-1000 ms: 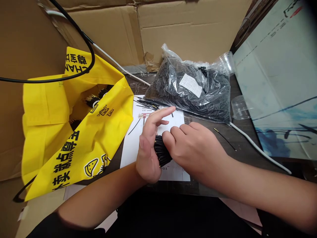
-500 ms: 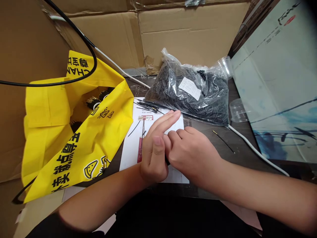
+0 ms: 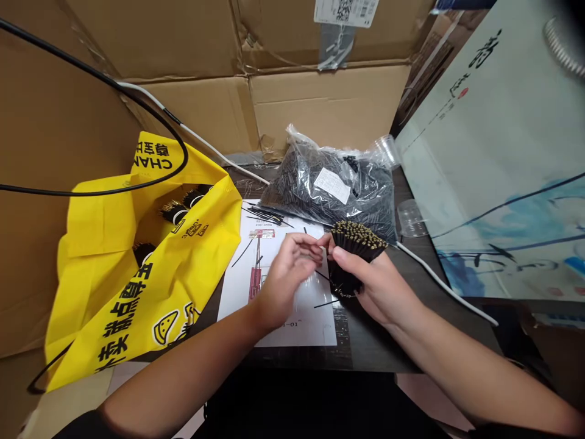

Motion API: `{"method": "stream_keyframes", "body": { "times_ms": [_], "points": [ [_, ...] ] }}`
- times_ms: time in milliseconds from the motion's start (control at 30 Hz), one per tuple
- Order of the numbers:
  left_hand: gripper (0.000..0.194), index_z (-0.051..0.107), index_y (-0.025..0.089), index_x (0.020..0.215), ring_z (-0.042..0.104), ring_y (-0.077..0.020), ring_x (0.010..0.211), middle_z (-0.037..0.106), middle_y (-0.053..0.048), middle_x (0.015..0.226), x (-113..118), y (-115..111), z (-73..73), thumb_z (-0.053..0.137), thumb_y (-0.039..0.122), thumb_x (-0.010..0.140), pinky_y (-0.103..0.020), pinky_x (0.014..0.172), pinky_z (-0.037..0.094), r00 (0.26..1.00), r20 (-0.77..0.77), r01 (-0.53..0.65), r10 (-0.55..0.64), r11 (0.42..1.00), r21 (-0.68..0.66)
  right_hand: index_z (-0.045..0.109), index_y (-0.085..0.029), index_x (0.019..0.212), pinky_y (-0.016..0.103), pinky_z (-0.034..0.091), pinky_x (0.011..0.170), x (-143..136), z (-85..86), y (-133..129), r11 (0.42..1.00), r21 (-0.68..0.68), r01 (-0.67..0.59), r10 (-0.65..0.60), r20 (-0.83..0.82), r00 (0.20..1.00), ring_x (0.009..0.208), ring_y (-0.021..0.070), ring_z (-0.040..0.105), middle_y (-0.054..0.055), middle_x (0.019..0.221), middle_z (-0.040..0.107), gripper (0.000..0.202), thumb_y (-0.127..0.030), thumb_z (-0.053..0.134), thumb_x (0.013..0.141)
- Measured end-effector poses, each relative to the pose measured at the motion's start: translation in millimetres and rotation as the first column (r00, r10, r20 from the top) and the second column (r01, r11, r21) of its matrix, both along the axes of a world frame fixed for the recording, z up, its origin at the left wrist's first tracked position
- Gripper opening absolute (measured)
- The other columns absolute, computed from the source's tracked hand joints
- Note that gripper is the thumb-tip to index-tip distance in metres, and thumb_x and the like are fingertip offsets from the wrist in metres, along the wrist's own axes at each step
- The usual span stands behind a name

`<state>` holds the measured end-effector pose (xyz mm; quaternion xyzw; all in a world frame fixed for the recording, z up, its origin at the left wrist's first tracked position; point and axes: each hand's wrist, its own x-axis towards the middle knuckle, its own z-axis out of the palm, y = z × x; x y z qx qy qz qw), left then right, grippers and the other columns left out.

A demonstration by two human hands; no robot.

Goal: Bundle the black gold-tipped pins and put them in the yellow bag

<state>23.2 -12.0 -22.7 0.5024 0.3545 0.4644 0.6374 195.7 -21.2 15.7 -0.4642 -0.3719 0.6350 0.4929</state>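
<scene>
My right hand (image 3: 372, 277) is closed around a thick bundle of thin black wires (image 3: 359, 238) whose gold-coloured tips face up and away from me. A few wires stick out of line low on the bundle's left side. Close beside it, my left hand (image 3: 292, 274) is loosely curled, thumb and fingers apart, its fingertips near my right fingertips. No held thing shows in it. Under both hands lies a white printed sheet (image 3: 235, 289) with a red and grey drawing. Loose black wires (image 3: 262, 214) are scattered on the sheet's far end.
A clear bag of short black tubes (image 3: 292, 183) stands at the back, with a clear plastic cup (image 3: 411, 218) to its right. At left a yellow bag (image 3: 100, 256) holds more wire bundles (image 3: 173, 212). Cardboard (image 3: 297, 116) walls the back; a white cable (image 3: 452, 292) crosses the table.
My hands have moved apart from being pressed together. The wire bundle, hidden before, now shows in my right hand. The camera view has shifted, showing more of the cardboard above.
</scene>
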Motion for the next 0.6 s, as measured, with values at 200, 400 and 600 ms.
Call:
{"method": "stream_keyframes", "body": {
  "times_ms": [200, 400, 600],
  "points": [
    [0.039, 0.053, 0.022, 0.126, 0.063, -0.0250, 0.114, 0.064, -0.010, 0.121, 8.1, -13.1, 14.5, 0.069, 0.030, 0.091, -0.046, 0.103, 0.052, 0.931, -0.270, 0.262, -0.245, 0.965, 0.029, 0.071, -0.024, 0.114, 0.038, 0.058, 0.090, -8.9, -11.9, -7.5, 0.999, 0.009, 0.044, -0.043, -0.059, 0.997, 0.102, 0.0213, 0.069, 0.007, 0.119, 0.071, 0.046, -0.061, 0.073, 0.087],
    [0.039, 0.060, 0.021, 0.126, 0.064, -0.0282, 0.113, 0.067, -0.012, 0.121, 7.9, -8.0, 13.6, 0.069, 0.038, 0.092, -0.048, 0.101, 0.054, 0.871, -0.481, 0.262, -0.100, 0.923, 0.282, 0.072, -0.020, 0.107, 0.041, 0.058, 0.092, 2.7, -11.9, -5.2, 0.999, 0.040, 0.004, -0.011, 0.176, 0.984, 0.103, 0.0259, 0.072, 0.009, 0.110, 0.077, 0.047, -0.056, 0.082, 0.079],
    [0.023, 0.066, 0.020, 0.114, 0.065, -0.0199, 0.092, 0.068, -0.009, 0.104, -1.5, -0.8, 21.3, 0.061, 0.035, 0.097, -0.036, 0.082, 0.055, 0.811, -0.579, 0.156, 0.085, 0.922, 0.354, 0.070, -0.021, 0.109, 0.043, 0.054, 0.078, 80.2, -9.5, -2.5, 0.987, 0.159, 0.031, -0.159, 0.916, 0.367, 0.092, 0.0335, 0.073, 0.012, 0.099, 0.078, 0.049, -0.057, 0.079, 0.077]
  ]
}}
